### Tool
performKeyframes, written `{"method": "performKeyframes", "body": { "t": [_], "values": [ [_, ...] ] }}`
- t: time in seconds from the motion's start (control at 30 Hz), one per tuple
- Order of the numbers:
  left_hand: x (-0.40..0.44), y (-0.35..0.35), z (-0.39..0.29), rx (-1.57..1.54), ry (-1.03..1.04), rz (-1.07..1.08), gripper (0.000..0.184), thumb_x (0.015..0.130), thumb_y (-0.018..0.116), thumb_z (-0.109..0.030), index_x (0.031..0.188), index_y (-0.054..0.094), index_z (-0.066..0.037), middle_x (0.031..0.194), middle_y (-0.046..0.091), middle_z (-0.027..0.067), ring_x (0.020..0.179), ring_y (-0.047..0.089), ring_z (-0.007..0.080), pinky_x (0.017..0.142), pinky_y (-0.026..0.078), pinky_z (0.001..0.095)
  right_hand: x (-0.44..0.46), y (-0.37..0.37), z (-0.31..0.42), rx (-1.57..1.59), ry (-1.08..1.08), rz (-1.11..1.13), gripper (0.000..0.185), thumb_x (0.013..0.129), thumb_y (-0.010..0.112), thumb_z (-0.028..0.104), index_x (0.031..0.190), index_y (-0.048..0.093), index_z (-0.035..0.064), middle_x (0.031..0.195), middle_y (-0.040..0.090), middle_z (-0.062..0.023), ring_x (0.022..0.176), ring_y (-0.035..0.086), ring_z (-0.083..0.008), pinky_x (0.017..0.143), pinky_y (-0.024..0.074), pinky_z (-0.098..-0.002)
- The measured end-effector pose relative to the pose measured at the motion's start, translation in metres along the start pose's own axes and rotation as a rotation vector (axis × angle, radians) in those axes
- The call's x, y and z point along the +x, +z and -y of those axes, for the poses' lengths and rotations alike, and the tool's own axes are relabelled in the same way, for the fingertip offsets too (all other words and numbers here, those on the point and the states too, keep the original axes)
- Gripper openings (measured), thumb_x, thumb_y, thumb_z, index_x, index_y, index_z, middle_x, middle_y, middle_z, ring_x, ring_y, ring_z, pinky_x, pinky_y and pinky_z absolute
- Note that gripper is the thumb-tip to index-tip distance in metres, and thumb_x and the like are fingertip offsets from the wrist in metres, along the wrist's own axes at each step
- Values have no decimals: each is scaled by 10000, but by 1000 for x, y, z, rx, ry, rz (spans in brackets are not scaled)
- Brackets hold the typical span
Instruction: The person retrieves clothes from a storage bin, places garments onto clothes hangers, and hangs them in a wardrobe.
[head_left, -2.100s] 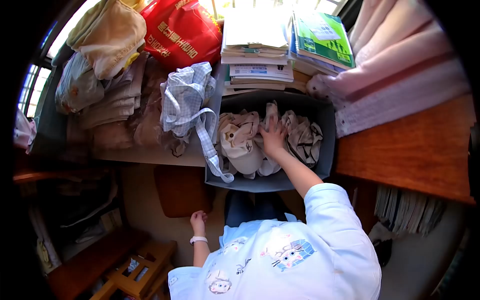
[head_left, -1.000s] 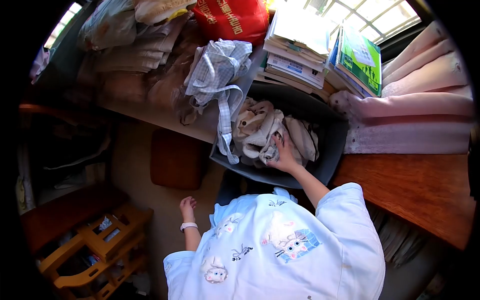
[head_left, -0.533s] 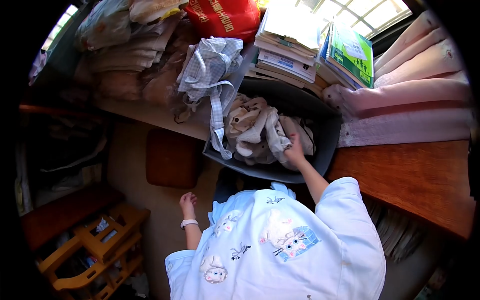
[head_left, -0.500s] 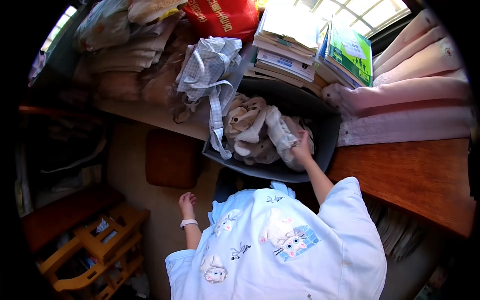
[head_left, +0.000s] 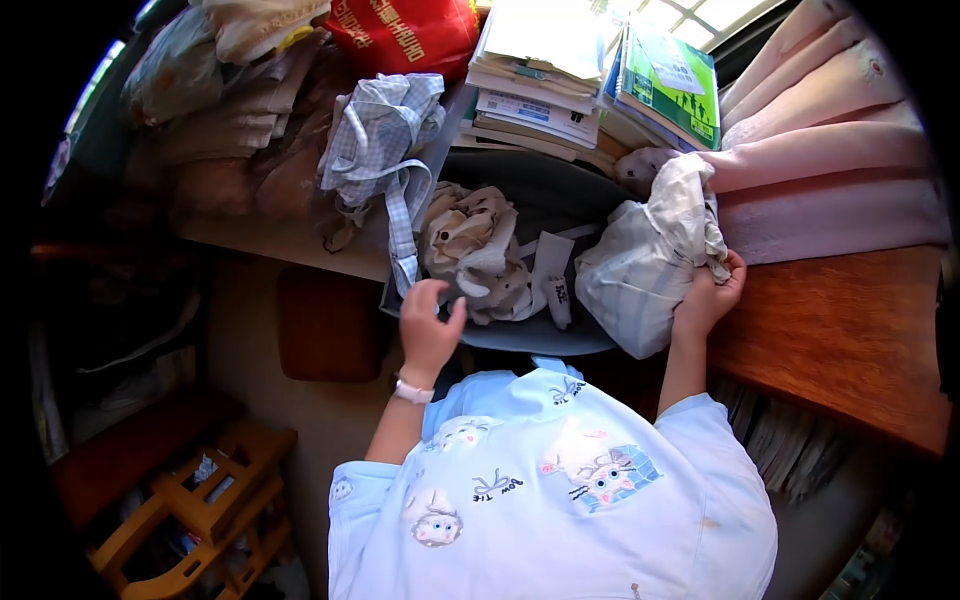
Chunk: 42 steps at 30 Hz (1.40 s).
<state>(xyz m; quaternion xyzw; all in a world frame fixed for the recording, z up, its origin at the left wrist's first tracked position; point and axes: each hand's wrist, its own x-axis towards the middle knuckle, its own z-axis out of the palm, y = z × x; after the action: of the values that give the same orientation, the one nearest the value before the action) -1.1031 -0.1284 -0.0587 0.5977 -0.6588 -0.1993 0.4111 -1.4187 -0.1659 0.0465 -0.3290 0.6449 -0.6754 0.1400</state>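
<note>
My right hand (head_left: 708,297) grips a pale checked cloth bundle (head_left: 640,262) by its gathered side. The bundle hangs bulging over the right end of a dark grey bin (head_left: 540,338). Beige fabric items (head_left: 470,245) lie crumpled in the bin's left half, with a white strip of cloth (head_left: 553,275) beside them. My left hand (head_left: 430,325) is at the bin's front left edge, its thumb and fingers apart and nothing between them. A blue-grey checked cloth with a strap (head_left: 375,140) drapes down by the bin's left end, just above that hand.
Stacked papers and books (head_left: 535,85) and a green notebook (head_left: 670,90) stand behind the bin. Right are a pink curtain (head_left: 820,190) and a wooden surface (head_left: 840,330). A red bag (head_left: 405,35) is at back left, a brown stool (head_left: 325,325) below, a wooden rack (head_left: 210,500) lower left.
My right hand has drawn the pale checked bundle up and rightward from among the beige items. My left hand has risen from beside my body to the bin's front left edge.
</note>
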Motion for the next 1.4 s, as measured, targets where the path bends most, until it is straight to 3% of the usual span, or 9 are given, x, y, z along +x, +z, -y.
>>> {"method": "performKeyframes", "body": {
  "t": [0.2,0.3,0.47,0.63,0.73,0.87,1.0,1.2,1.4],
  "values": [
    [28,116,44,345,69,236,284,690,631,-121,941,552,-12,877,554,182,883,533,348,779,429,405,7,-14,-22,334,555,146,380,555,355,-31,896,515,23,846,546,-71,767,521,-205,789,436,-303],
    [34,124,93,117,-419,538,306,740,467,-40,1033,550,-12,948,568,239,937,528,378,813,422,424,22,-40,-61,402,1205,56,304,671,395,71,934,546,45,815,576,-97,798,541,-241,800,461,-347],
    [12,112,162,18,-779,603,370,770,451,-50,1132,502,1,1118,531,220,1025,503,369,863,403,392,-3,-43,-38,349,1028,234,288,827,405,246,889,583,28,898,608,-124,834,584,-246,749,494,-364],
    [9,88,42,356,-331,154,465,723,597,-136,1126,412,2,1172,400,228,1036,438,384,887,369,415,-11,-28,-62,401,1089,322,304,838,399,263,914,578,29,917,606,-124,843,580,-246,756,489,-363],
    [14,109,-20,-1192,-933,473,796,745,619,-440,1324,236,-52,1261,352,126,1136,368,229,952,291,331,-20,-28,-80,431,1165,392,314,845,396,274,929,575,30,928,604,-123,849,578,-245,761,486,-362],
    [26,113,-49,-1858,-1227,771,785,791,513,-538,1349,220,-69,1311,374,95,1164,399,224,984,314,374,-40,-27,-110,473,1297,478,327,854,391,288,948,571,32,943,602,-123,857,576,-245,767,482,-362],
    [10,160,-32,-1759,-783,592,582,845,492,-421,1283,358,-62,1208,491,112,1060,505,229,929,397,384,-49,-38,-131,483,1387,532,341,863,387,303,968,567,33,958,601,-122,865,573,-244,773,478,-361],
    [36,177,-36,-1804,-1329,897,340,880,449,-294,1099,531,-46,1006,609,104,889,598,213,831,474,351,-12,-48,-156,387,1276,475,361,876,380,324,997,560,35,980,598,-121,877,570,-244,781,472,-361],
    [48,212,6,-1203,-1317,720,417,878,414,-352,1136,505,-37,1135,552,119,1000,542,219,874,409,355,-7,-41,-220,-456,481,109,384,806,534,169,1127,424,-9,1118,495,-145,1005,499,-253,865,393,-359]
  ]
}}
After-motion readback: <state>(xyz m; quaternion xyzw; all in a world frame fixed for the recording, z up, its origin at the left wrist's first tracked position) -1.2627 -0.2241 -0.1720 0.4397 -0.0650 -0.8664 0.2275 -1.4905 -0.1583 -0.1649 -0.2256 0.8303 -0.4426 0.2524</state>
